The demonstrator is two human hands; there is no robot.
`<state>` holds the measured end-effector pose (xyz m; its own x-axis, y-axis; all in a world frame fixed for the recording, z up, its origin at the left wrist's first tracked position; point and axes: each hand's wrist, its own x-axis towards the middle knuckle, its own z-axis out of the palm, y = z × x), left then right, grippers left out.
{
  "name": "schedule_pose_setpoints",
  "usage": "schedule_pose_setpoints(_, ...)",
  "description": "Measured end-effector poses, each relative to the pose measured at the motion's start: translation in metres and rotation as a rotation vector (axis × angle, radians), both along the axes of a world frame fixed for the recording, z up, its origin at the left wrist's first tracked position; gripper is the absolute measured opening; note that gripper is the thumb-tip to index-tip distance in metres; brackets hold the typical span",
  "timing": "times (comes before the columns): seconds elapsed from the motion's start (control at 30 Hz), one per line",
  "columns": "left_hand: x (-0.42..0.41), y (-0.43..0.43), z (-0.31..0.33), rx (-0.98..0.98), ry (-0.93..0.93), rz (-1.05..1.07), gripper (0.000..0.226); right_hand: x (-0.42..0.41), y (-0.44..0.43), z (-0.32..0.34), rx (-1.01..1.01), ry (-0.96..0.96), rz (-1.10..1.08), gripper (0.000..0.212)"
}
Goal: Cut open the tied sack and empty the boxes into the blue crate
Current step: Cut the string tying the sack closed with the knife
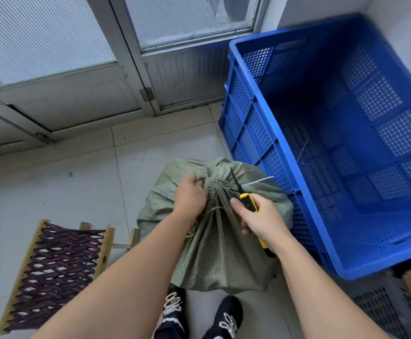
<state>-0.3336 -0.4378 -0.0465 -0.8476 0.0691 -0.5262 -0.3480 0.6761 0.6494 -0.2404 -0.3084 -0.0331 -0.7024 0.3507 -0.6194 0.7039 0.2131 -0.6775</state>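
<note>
1. A folding stool [55,275] with a wooden frame and a dark woven-strap seat stands on the tiled floor [60,182] at the lower left, well apart from the crate.
2. The left hand [189,198] is closed around the bunched neck of the sack, just left of the knot [208,181] where the fabric is tied with string.
3. The green woven sack [214,245] sits upright on the floor at centre, its gathered top still tied; its right side lies just beside the crate's near wall. No boxes can be seen through the fabric.
4. Two dark shoes [224,316] with silver decorations show at the bottom edge, just below the sack.
5. The right hand [260,220] is closed around a yellow-and-black utility knife [248,203], whose dark blade points up toward the knot, beside a pale strip [260,180] sticking out to the right.
6. The blue crate [253,123], perforated plastic, stands on the right, tilted in view, holding only a few stray fibres [302,152].
</note>
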Motion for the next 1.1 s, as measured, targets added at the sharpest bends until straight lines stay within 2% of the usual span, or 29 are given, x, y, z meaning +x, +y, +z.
schedule_pose_setpoints(0.07,0.001,0.001,0.000,0.021,0.008,-0.007,0.014,-0.007,-0.005,0.006,-0.062,-0.012,0.040,0.036)
schedule_pose_setpoints(0.13,0.002,0.001,0.000,0.044,0.013,-0.005,0.016,-0.017,-0.012,0.011,-0.342,-0.087,-0.051,0.041)
schedule_pose_setpoints(0.2,0.004,0.001,0.002,0.059,0.016,0.004,0.028,-0.023,-0.016,0.018,-0.594,-0.172,-0.137,0.047)
schedule_pose_setpoints(0.27,0.004,0.000,0.004,0.058,0.020,0.006,0.029,-0.024,-0.018,0.018,-0.663,-0.178,-0.157,0.048)
schedule_pose_setpoints(0.37,0.006,0.000,0.005,0.086,0.032,0.013,0.013,-0.022,-0.025,0.014,-0.578,-0.167,-0.147,0.053)
schedule_pose_setpoints(0.53,0.006,-0.001,0.004,0.082,0.034,0.011,0.015,-0.021,-0.032,0.014,-0.347,-0.164,-0.123,0.054)
schedule_pose_setpoints(0.73,0.007,-0.003,0.003,0.055,0.049,0.017,0.013,-0.020,-0.029,0.021,-0.390,-0.233,-0.104,0.056)
schedule_pose_setpoints(0.8,0.007,-0.002,0.002,0.057,0.048,0.019,0.013,-0.017,-0.030,0.018,-0.295,-0.198,-0.085,0.054)
schedule_pose_setpoints(1.0,0.006,-0.004,-0.003,0.109,0.010,0.120,0.008,-0.004,-0.021,0.018,0.541,-0.069,0.305,0.045)
schedule_pose_setpoints(1.1,0.003,-0.006,-0.007,0.115,0.011,0.142,0.015,-0.003,-0.013,0.022,0.690,-0.009,0.350,0.046)
